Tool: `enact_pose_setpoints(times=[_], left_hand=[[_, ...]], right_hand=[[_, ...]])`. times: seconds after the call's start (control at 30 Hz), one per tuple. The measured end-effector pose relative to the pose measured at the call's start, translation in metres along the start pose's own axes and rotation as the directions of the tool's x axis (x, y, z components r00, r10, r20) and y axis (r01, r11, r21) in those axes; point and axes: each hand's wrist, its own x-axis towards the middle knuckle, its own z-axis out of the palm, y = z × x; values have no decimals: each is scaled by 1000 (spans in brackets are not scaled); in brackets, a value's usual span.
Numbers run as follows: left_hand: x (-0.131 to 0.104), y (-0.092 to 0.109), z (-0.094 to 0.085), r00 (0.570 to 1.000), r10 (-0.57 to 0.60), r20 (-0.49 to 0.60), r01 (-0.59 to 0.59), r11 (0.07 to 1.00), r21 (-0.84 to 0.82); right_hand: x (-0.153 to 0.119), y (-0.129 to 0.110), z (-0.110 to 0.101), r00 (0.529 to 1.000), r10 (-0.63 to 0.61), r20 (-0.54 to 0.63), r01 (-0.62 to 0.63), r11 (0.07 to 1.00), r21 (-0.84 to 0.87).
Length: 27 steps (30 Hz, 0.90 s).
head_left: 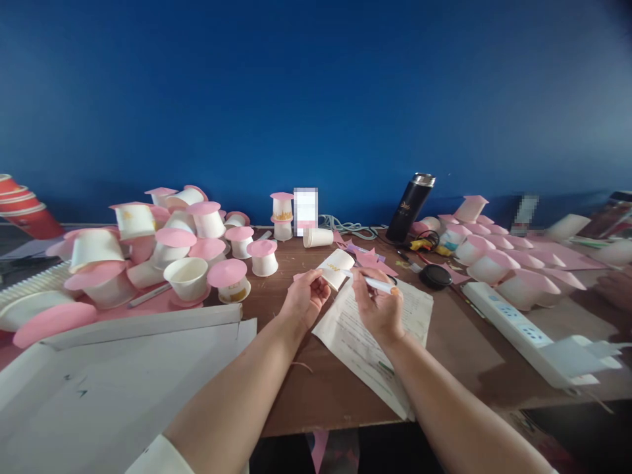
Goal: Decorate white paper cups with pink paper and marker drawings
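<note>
In my left hand (306, 301) is a small white paper cup (342, 262), tilted on its side, with a wavy gold-coloured marking on its wall. My right hand (380, 308) grips a white marker pen (379, 284), its tip close to the cup near that marking; whether the tip touches it I cannot tell. Under my right hand lies a creased printed sheet (360, 352). Pink paper scraps (374, 261) lie just beyond the cup. To the left stand several white cups with round pink discs on them, the nearest of these cups (264, 262) upright.
An open white box (148, 382) takes up the front left, with piled cups behind it. A black bottle (411, 207), a round black lid (435, 276) and a power strip (513, 329) stand to the right. Pink-topped cups (528, 286) crowd the far right. A blue wall closes the back.
</note>
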Motion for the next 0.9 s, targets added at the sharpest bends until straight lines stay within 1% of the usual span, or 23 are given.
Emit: enact_pose_setpoints(times=[0.47,0.67,0.9], left_hand=[[1,1,0,1000,-11,-19,11,1000,-17],[-1,2,2,999,-21,-41,20,999,-26],[-1,3,1,998,-38,-45,37,998,-43]], right_hand=[[-2,-1,2,1000,1,31,-2,999,36],[-1,-1,1,1000,18,15,-18,1000,11],[0,2,0,1000,8,-5,-8,1000,-2]])
